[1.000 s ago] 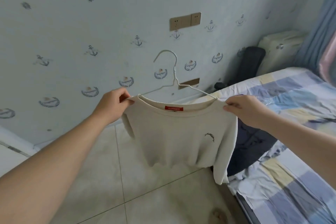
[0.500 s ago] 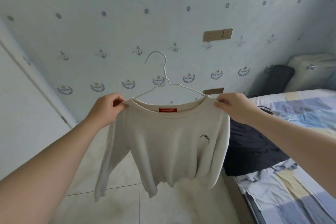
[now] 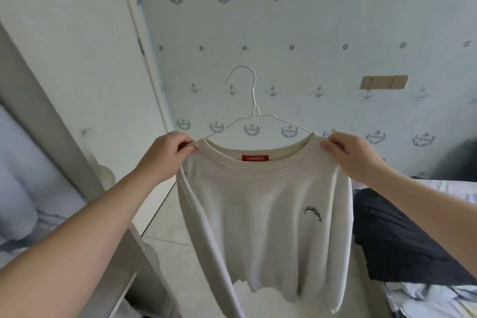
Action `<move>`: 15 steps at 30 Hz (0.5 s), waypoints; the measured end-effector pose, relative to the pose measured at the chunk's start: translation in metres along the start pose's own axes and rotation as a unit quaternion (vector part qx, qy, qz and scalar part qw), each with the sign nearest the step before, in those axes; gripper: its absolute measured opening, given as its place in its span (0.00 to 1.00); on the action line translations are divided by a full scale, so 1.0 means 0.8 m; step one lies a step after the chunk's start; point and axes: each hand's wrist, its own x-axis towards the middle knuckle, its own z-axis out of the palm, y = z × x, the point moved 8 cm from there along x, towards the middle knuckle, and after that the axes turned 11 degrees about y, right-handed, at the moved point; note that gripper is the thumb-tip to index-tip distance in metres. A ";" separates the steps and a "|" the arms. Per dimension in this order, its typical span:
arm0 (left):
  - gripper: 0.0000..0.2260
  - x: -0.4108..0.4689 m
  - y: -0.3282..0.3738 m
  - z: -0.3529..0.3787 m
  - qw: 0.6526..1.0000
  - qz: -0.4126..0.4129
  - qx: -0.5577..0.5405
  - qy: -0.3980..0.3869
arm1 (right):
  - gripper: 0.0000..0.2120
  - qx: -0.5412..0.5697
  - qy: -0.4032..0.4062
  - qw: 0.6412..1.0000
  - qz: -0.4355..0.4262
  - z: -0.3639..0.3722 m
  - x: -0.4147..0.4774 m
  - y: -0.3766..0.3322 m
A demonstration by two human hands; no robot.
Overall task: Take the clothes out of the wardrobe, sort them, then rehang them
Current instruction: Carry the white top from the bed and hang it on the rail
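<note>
As each hand pinches a shoulder of the sweater, a person holds the garment up at arm's length before a papered wall. The left hand (image 3: 165,155), at nine o'clock of the collar, has thumb and fingers curled tight on the cloth and, it seems, on the wire beneath. The right hand (image 3: 353,156), at three o'clock, grips the other shoulder the same way. Between them the cream sweater (image 3: 263,209) hangs square on a white wire hanger (image 3: 254,100), front to the camera. A red label (image 3: 255,158) shows inside the neck and both sleeves fall free. The hook rises bare at twelve o'clock, its mouth toward nine. Past the left arm, at nine to ten o'clock, a white door (image 3: 77,59) stands beside what is likely the wardrobe (image 3: 49,131); no rail is in view. At four o'clock a dark garment (image 3: 402,240) lies on the bed (image 3: 438,294). The wall (image 3: 284,33) carries a switch plate (image 3: 384,82) at two o'clock.

The sweater looks sorted and dressed on its hanger, so the step in hand appears to be rehanging. The next move would call for one hand to shift to the hanger's neck, then a turn toward nine o'clock to find the rail. Releasing both shoulders at once could let the sweater slide off the thin wire.
</note>
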 end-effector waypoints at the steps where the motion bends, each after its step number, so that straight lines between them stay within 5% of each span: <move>1: 0.05 -0.004 0.003 -0.018 1.000 0.010 0.003 0.012 | 0.14 0.008 0.007 1.000 -0.003 -0.002 0.001 -0.011; 15: 0.03 -0.043 0.044 -0.384 0.964 0.126 0.095 0.214 | 0.09 0.139 0.133 0.973 -0.131 -0.055 0.033 -0.305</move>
